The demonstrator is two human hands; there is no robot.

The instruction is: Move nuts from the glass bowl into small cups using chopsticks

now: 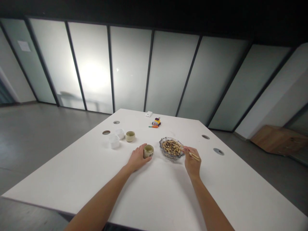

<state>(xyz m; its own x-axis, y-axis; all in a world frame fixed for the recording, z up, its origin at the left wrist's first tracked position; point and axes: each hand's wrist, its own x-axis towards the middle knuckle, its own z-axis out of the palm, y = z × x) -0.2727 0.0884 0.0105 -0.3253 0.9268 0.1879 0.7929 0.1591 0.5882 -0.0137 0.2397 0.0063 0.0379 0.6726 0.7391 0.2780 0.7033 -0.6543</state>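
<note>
My left hand is wrapped around a small greenish cup that stands on the white table. To its right, my right hand holds a pair of wooden chopsticks, whose tips reach into a glass bowl filled with peanuts in their shells. The cup and the bowl stand a short gap apart.
Further back on the left stand a second greenish cup and two small white cups. A small colourful toy and a white box lie near the far edge. Round cable holes dot the table's sides. Frosted glass panels stand behind.
</note>
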